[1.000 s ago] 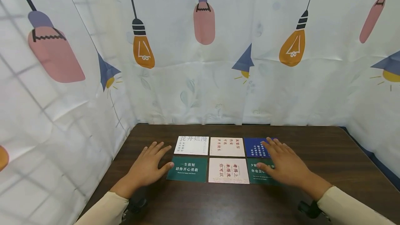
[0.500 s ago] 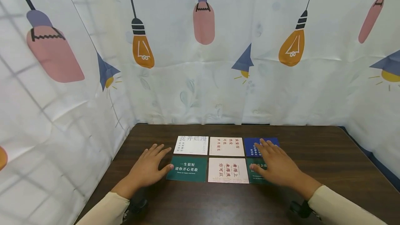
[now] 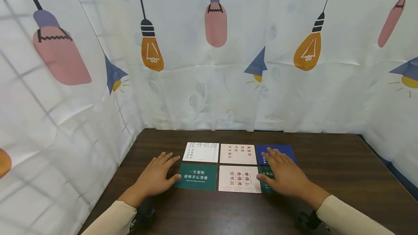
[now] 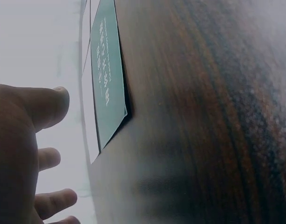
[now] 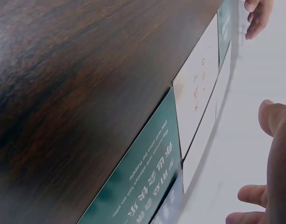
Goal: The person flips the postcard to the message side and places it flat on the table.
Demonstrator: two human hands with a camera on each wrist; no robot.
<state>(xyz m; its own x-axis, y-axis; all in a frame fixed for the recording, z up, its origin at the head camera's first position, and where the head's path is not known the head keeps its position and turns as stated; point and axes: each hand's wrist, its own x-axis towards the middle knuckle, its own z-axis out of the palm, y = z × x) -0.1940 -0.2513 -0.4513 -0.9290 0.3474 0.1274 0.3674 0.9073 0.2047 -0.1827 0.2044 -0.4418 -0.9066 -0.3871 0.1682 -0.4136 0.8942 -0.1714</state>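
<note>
Several text-printed cards lie flat in two rows of three. The back row has a white card (image 3: 200, 152), a cream card (image 3: 237, 154) and a blue card (image 3: 287, 151). In front lie a green card (image 3: 197, 177), a pinkish-white card (image 3: 240, 179) and another green card (image 5: 147, 158). My left hand (image 3: 155, 177), fingers spread, is beside the left green card, its thumb by the card's edge. My right hand (image 3: 285, 173), fingers extended, is over the blue and right green cards, partly hiding both. The wrist views show both hands raised above the table, holding nothing.
The cards lie on a dark brown wooden table (image 3: 209, 209). White curtains (image 3: 183, 93) printed with lamps and bulbs hang behind it and at both sides. A dark wrist device (image 3: 308, 220) sits below the right sleeve.
My right hand has shifted left, uncovering more of the blue card's right side and reaching the pinkish-white card's edge with the thumb. My left hand stays nearly still.
</note>
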